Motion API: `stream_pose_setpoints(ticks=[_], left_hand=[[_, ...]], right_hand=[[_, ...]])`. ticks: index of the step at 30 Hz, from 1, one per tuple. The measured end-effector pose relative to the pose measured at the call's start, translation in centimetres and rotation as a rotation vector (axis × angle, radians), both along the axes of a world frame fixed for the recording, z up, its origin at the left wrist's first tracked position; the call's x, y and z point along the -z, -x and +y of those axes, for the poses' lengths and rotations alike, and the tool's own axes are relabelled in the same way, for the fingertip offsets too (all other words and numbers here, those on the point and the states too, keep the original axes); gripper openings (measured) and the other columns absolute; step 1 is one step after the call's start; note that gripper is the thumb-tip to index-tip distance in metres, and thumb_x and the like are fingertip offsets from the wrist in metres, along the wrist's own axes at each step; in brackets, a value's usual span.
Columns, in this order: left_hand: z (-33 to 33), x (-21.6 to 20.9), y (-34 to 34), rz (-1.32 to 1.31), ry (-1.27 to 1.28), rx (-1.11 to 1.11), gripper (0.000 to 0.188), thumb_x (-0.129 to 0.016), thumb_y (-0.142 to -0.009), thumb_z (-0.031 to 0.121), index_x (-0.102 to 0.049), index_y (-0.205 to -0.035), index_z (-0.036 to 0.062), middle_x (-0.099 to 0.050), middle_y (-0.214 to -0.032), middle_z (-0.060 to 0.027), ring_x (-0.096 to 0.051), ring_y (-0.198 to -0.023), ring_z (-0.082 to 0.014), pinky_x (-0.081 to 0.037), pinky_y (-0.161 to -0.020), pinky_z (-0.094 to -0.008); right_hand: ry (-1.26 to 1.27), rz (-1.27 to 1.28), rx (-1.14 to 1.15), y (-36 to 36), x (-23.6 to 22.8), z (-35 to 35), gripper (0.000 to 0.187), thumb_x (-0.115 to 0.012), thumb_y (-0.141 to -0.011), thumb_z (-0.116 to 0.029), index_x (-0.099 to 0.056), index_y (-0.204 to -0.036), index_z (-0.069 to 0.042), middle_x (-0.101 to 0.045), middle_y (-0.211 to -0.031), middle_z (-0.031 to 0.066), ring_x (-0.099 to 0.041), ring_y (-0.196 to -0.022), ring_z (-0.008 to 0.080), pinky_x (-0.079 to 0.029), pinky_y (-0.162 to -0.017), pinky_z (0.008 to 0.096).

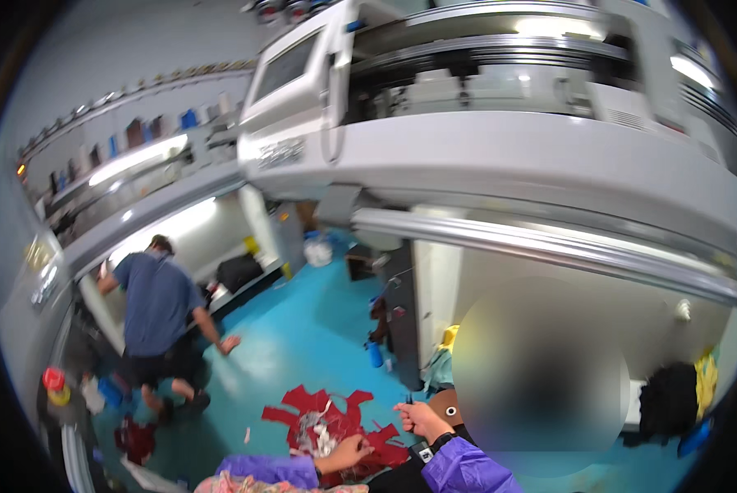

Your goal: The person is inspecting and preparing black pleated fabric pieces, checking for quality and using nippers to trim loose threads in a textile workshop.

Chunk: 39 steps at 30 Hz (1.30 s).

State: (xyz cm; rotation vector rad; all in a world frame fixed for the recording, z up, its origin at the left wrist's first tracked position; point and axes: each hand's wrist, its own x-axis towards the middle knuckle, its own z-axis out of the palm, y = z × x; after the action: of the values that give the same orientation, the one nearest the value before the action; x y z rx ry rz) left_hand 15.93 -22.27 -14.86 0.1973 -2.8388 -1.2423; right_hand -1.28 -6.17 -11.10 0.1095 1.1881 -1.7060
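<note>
Purple sleeves point(471, 467) come in from the lower edge, beside a strip of floral cloth point(257, 486). Just beyond them, a loose pile of red cloth scraps point(303, 403) lies on the floor point(286, 320), with crumpled whitish scraps point(323, 435) in its middle. The left hand point(344, 456) reaches in from the left over the near side of the pile, its fingers half curled and pointing right; whether it has hold of anything, I cannot tell. The right hand point(424, 420) is raised to the right of the pile, its forearm angled up and leftward, a dark wristwatch point(444, 441) at the wrist. Its fingers are curled well in, and a small dark object point(409, 399) shows at the fingertips; its kind, and whether it is gripped, cannot be made out. Just behind this hand is a brown piece with a white-ringed hole point(445, 408).

Glossy blue-green covers the floor, which runs back between large machines. One white industrial machine point(483, 156) with a screen point(290, 66) spans the upper right, a metal roller point(549, 251) along its underside. Farther left, another person point(159, 304) crouches beside a second machine point(151, 193). Black cloth point(668, 403) lies at the right; a round patch beside it is blurred.
</note>
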Motion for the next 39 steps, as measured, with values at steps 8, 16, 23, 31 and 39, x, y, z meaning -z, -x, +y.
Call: stream_pose_setpoints(ticks=[8,16,23,31,39], left_hand=[[-3.0,0.5,-1.9,-0.321,-0.115,0.05,0.042,-0.045,-0.089,0.039,-0.06,-0.068,0.0058,-0.059,-0.062,-0.0105,-0.057,-0.059,-0.0216,-0.044,-0.056,-0.0347],[-8.4,4.2,-3.2,-0.218,-1.096,-0.587,0.034,-0.045,-0.086,0.028,-0.048,-0.058,0.0091,-0.048,-0.049,-0.006,-0.05,-0.046,-0.0187,-0.041,-0.042,-0.0319],[-13.0,0.9,-1.5,-0.041,-1.76,-0.934,0.034,-0.04,-0.092,0.034,-0.052,-0.074,0.0073,-0.061,-0.087,-0.0155,-0.059,-0.091,-0.0351,-0.051,-0.068,-0.0443],[-16.4,-2.9,-4.4,0.15,-1.775,-0.888,0.031,-0.044,-0.092,0.032,-0.042,-0.067,0.0136,-0.039,-0.052,0.0016,-0.031,-0.042,-0.0101,-0.03,-0.044,-0.026],[-14.3,1.2,-4.3,-0.047,-1.313,-1.098,0.031,-0.043,-0.092,0.034,-0.043,-0.068,0.014,-0.039,-0.055,0.0007,-0.028,-0.042,-0.0116,-0.026,-0.043,-0.0272]], right_hand=[[-0.28,0.324,-0.198,-1.1,1.2,0.4,0.015,-0.057,-0.085,-0.017,-0.051,-0.086,-0.004,-0.038,-0.058,-0.0009,-0.034,-0.043,0.01,-0.03,-0.038,0.0255],[-0.393,0.495,-0.567,-1.7,0.3,0.5,0.022,-0.062,-0.083,-0.024,-0.057,-0.081,-0.003,-0.043,-0.055,-0.0007,-0.038,-0.042,0.01,-0.029,-0.036,0.0255],[-0.476,0.493,-0.782,-1.7,-0.1,0.2,0.027,-0.063,-0.082,-0.028,-0.06,-0.073,-0.003,-0.042,-0.051,-0.0027,-0.035,-0.04,0.0089,-0.026,-0.037,0.0251],[-0.28,0.397,-0.617,-1.8,0.6,-0.6,0.037,-0.063,-0.081,-0.035,-0.045,-0.066,-0.007,-0.036,-0.047,-0.0018,-0.029,-0.035,0.0091,-0.021,-0.035,0.0261],[-0.38,0.394,-0.772,-1.6,-1.0,1.2,0.036,-0.066,-0.077,-0.04,-0.06,-0.069,-0.005,-0.032,-0.045,-0.0036,-0.028,-0.036,0.0083,-0.018,-0.036,0.0264]])
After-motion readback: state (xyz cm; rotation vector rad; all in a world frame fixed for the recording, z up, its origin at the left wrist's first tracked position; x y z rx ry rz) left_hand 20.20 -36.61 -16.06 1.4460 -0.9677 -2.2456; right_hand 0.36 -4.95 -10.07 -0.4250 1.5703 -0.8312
